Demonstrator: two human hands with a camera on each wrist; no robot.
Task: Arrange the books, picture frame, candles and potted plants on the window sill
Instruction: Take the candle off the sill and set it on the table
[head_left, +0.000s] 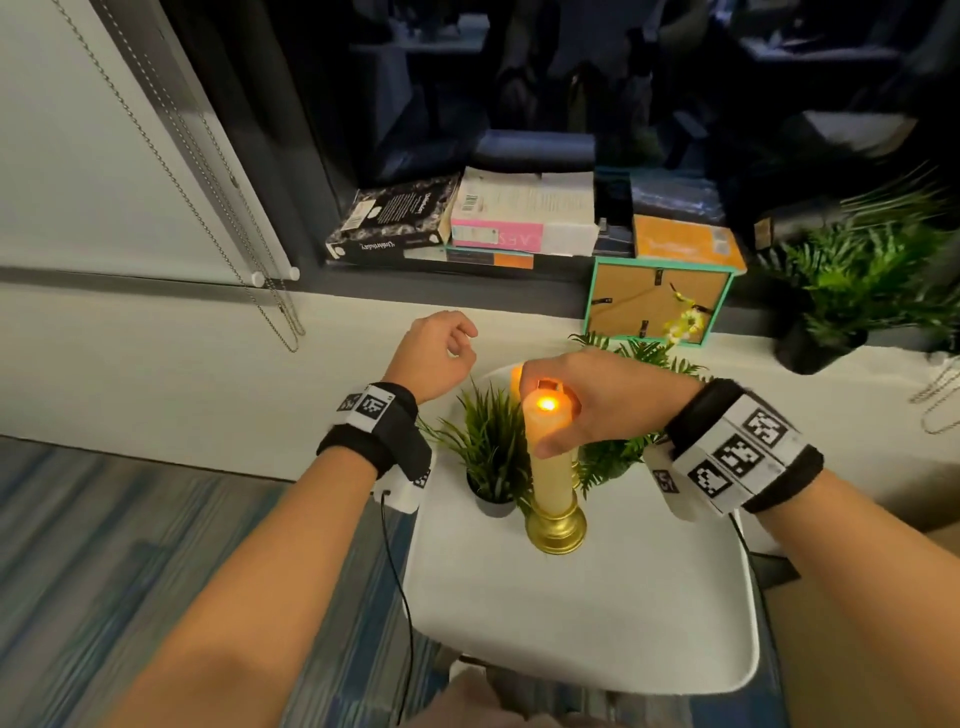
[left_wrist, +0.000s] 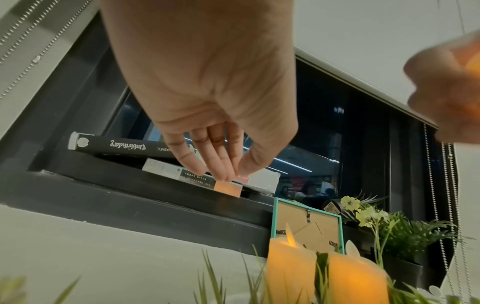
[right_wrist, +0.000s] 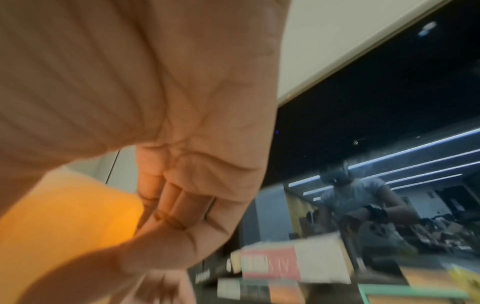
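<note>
My right hand (head_left: 543, 415) grips the top of a tall lit cream candle (head_left: 553, 473) from above; its gold holder (head_left: 556, 530) sits at the white seat (head_left: 597, 613). In the right wrist view the fingers (right_wrist: 168, 214) curl round the glowing candle (right_wrist: 67, 214). My left hand (head_left: 460, 345) hovers empty to the left with loosely curled fingers (left_wrist: 221, 162). Two shorter lit candles (left_wrist: 288, 271) stand behind a small potted plant (head_left: 491, 457). Books (head_left: 519, 218) lie stacked on the dark sill. A teal picture frame (head_left: 657, 306) leans there, back outward.
A larger potted plant (head_left: 841, 301) stands at the right end of the sill, and fern fronds and a yellow flower (head_left: 683, 322) rise behind my right hand. Blind chains (head_left: 270, 291) hang at the left. Striped carpet (head_left: 156, 545) lies below.
</note>
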